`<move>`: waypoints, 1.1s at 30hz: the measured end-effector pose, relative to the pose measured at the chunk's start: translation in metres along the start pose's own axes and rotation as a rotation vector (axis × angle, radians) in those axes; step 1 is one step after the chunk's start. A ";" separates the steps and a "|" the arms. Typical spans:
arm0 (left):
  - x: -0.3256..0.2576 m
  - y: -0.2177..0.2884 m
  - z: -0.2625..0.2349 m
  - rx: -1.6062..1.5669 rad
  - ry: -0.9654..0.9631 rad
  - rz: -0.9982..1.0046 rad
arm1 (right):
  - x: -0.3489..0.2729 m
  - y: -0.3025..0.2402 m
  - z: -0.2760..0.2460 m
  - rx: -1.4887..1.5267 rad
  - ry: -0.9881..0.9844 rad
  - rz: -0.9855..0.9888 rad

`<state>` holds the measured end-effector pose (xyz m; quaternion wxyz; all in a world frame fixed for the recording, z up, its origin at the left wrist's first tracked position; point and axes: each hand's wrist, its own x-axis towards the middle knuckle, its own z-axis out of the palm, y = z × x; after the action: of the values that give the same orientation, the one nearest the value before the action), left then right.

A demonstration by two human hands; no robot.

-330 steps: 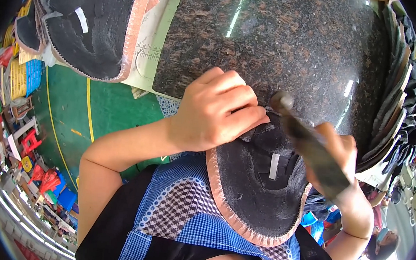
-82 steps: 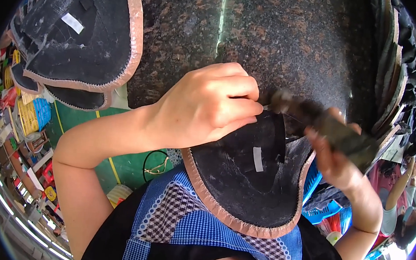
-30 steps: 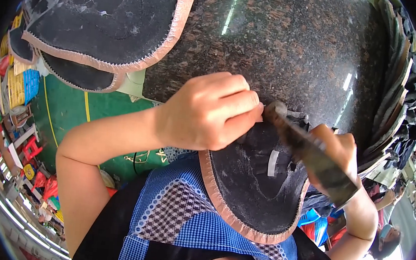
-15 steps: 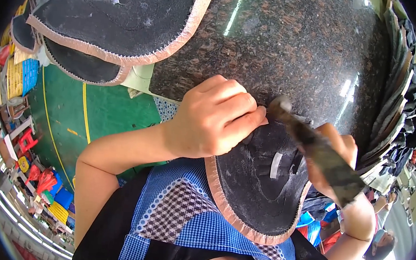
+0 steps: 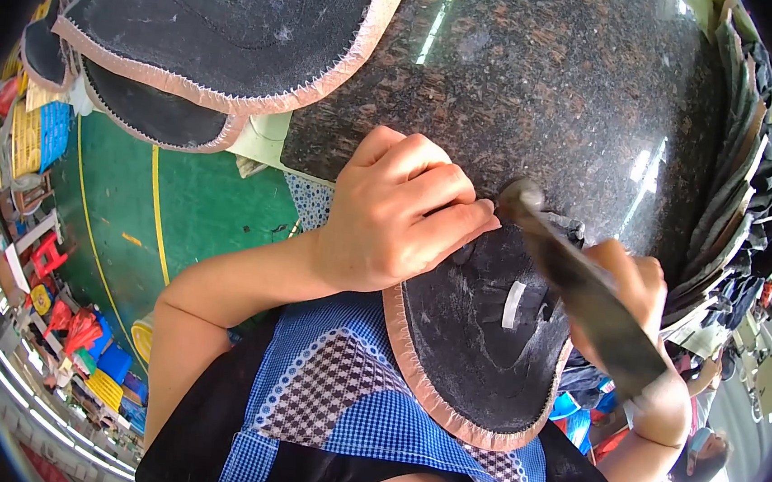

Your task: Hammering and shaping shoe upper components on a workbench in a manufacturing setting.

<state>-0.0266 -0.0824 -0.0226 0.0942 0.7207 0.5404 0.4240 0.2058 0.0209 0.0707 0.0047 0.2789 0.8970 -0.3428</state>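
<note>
A dark piece with a stitched pinkish-tan rim [image 5: 462, 428], likely a leather or fabric part, hangs over the near edge of the speckled stone tabletop [image 5: 544, 81]. Its black inner face carries a small white tag. My left hand [image 5: 406, 211] is closed, thumb and fingers pinching the piece's upper edge against the stone. A hammer [image 5: 574, 274] with a rounded metal head slants across the piece, my right hand [image 5: 627, 283] wrapped round it. The hammer's head rests on or just above the edge beside my left fingertips; blur hides whether it touches.
Larger black pieces with the same rim [image 5: 230, 38] lie at the far left of the table. A stack of dark pieces [image 5: 744, 179] stands along the right edge. Beyond the table's left side are a green floor [image 5: 212, 200] and colourful crates; a person [image 5: 704, 456] is at the right.
The hammer's long end has tipped slightly lower in the picture, while its head stays about in place. Both hands keep their hold.
</note>
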 end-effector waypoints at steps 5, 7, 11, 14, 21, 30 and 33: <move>0.001 -0.004 0.004 -0.008 0.002 0.106 | 0.009 -0.005 -0.010 -0.039 0.032 -0.111; 0.005 -0.002 -0.003 0.021 -0.006 0.075 | -0.001 0.005 0.004 0.011 -0.031 -0.053; 0.005 0.002 -0.004 0.079 -0.021 0.042 | 0.000 0.001 0.011 -0.093 -0.004 -0.067; -0.002 0.009 0.001 0.078 -0.023 0.002 | -0.001 -0.002 0.013 -0.067 -0.012 -0.038; -0.004 0.015 0.005 0.011 0.045 -0.079 | -0.001 -0.009 0.006 0.045 0.160 0.065; -0.003 0.009 0.004 0.074 -0.022 0.078 | 0.010 -0.009 -0.003 -0.094 0.162 -0.227; 0.002 0.004 -0.008 0.077 -0.081 0.047 | -0.009 -0.001 0.020 -0.045 0.078 -0.086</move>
<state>-0.0293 -0.0845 -0.0144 0.0783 0.7528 0.5351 0.3754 0.2096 0.0034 0.0585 -0.0389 0.2533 0.9150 -0.3115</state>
